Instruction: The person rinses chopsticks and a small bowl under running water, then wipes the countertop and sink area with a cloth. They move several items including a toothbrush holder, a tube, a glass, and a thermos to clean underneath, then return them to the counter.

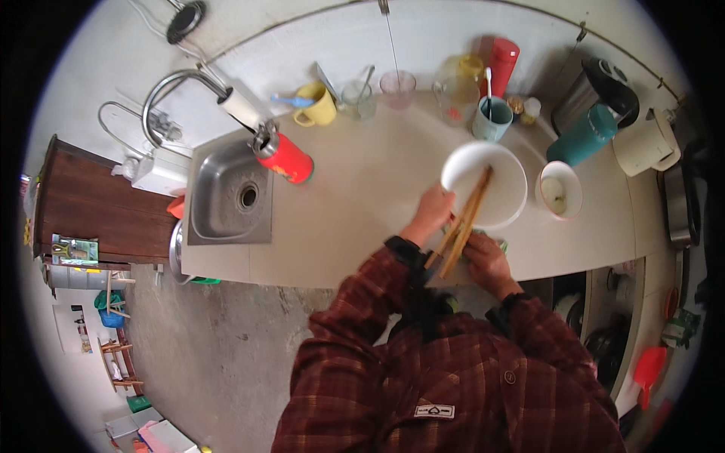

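My left hand (433, 210) grips the near left side of a white bowl (512, 195) above the counter. Several brown wooden chopsticks (467, 221) lean in the bowl, their near ends sticking out over its rim between my hands. Close below the rim, my right hand (488, 260) curls its fingers over a green-and-white item (503, 246), mostly hidden; its kind I cannot tell. Just right of the bowl stands a pale cup (559, 189) with something whitish inside. A light-blue mug (492, 120) holding a toothbrush (489, 85) is behind the bowl.
A steel sink (229, 192) is set into the counter (351, 209) at left, with a red open flask (288, 160) beside it. Along the wall are a yellow mug (316, 105), glasses, and a red bottle (501, 65). A teal bottle (583, 136) and kettle (645, 144) stand at right.
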Demonstrator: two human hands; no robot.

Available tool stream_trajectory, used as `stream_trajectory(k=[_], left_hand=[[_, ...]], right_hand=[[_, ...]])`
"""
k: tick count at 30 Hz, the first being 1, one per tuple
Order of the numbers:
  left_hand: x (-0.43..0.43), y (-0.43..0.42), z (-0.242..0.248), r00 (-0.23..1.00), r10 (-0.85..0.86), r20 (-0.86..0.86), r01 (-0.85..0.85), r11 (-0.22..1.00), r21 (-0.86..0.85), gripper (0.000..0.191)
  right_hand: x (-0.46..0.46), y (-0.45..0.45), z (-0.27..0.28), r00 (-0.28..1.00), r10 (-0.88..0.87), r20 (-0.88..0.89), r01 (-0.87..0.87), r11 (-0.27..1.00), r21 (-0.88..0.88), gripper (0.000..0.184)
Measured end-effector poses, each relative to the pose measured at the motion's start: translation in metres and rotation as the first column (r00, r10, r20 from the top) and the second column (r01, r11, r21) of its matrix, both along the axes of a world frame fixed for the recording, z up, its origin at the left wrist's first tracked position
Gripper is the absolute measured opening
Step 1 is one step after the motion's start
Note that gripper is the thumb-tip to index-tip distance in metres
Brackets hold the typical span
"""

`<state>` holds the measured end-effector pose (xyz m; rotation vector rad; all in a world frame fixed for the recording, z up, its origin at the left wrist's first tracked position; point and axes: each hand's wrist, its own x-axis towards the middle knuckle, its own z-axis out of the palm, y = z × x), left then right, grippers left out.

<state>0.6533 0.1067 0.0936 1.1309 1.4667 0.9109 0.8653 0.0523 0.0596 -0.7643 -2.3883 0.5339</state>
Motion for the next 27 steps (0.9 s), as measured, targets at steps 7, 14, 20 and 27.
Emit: stream_trajectory(k=[7,14,20,27], left_hand=[[-0.104,-0.020,0.031,0.969,0.243,0.032,-0.245,0.965,0.097,0.035],[-0.160,-0.016,0.010,0.873,0.486,0.040,-0.487,0.873,0.035,0.035],[-0.196,-0.001,-0.007,0.802,0.596,0.050,-0.596,0.803,-0.010,0.029],[-0.210,0.018,-0.034,0.737,0.662,0.134,-0.661,0.748,-0.063,0.027]], right_hand=[[-0.002,-0.001,0.001,0.999,-0.025,0.039,0.025,1.000,0.011,0.032],[-0.004,-0.002,0.008,0.998,-0.058,0.023,0.058,0.998,0.010,0.029],[-0.004,-0.004,0.006,0.997,-0.076,0.018,0.076,0.997,-0.001,0.028],[-0.004,-0.006,0.013,0.992,-0.103,0.076,0.103,0.995,-0.002,0.030]])
